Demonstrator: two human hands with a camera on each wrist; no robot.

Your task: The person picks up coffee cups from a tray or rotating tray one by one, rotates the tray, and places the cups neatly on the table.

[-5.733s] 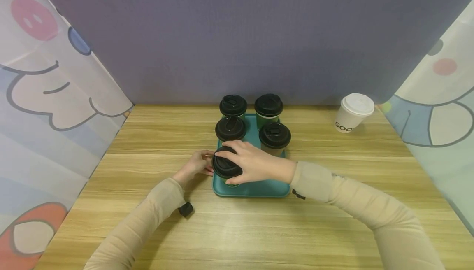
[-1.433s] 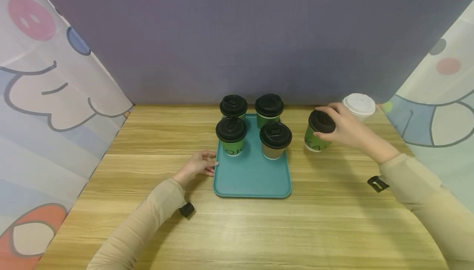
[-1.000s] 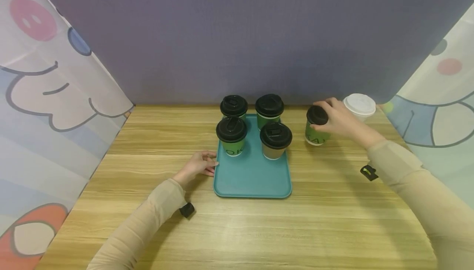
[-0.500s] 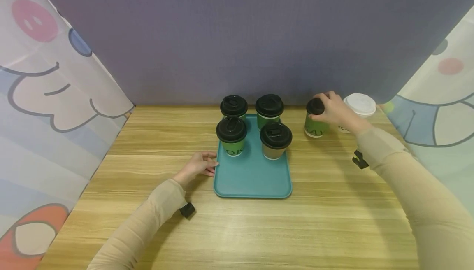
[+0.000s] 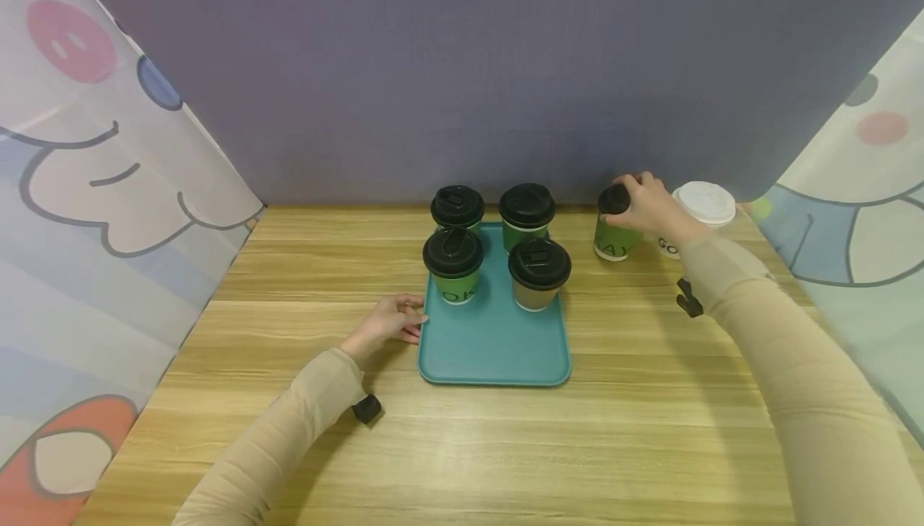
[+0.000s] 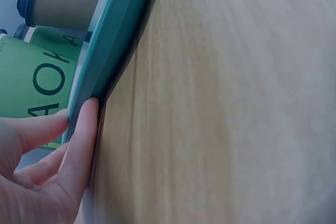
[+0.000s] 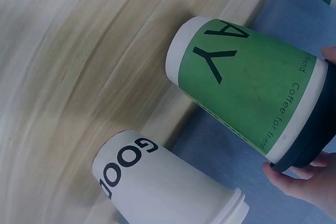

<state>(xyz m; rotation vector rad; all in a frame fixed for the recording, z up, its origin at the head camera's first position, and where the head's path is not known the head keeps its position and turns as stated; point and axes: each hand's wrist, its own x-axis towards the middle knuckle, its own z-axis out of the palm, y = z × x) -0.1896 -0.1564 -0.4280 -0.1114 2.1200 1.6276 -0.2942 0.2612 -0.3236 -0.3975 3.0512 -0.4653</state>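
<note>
Green paper cup with black lid [image 5: 613, 236], gripped by the lid in the right hand [image 5: 652, 209], has left the teal rectangular tray [image 5: 494, 349]; now upper right, beside the white lidded paper cup [image 5: 705, 204]. Tray load reduced to four black-lidded cups [image 5: 539, 265]. Left hand [image 5: 390, 320] pinches its rim.

From the head view we're high up, looking forward and down over the surface [image 5: 491, 454] to the grey backdrop [image 5: 491, 69]. Down to the left wrist: in tight, low, tipped sideways, peering along the edge of the tray [image 5: 494, 349] beside the left hand [image 5: 386, 321], and the head view shares both. Across to the right wrist, close again and tilted, facing a green cup [image 7: 247, 85] and a white cup [image 7: 163, 179], right hand [image 5: 651, 207] at the frame's edge; the head view catches all three. The tray just shows up top, shared by every view.
</note>
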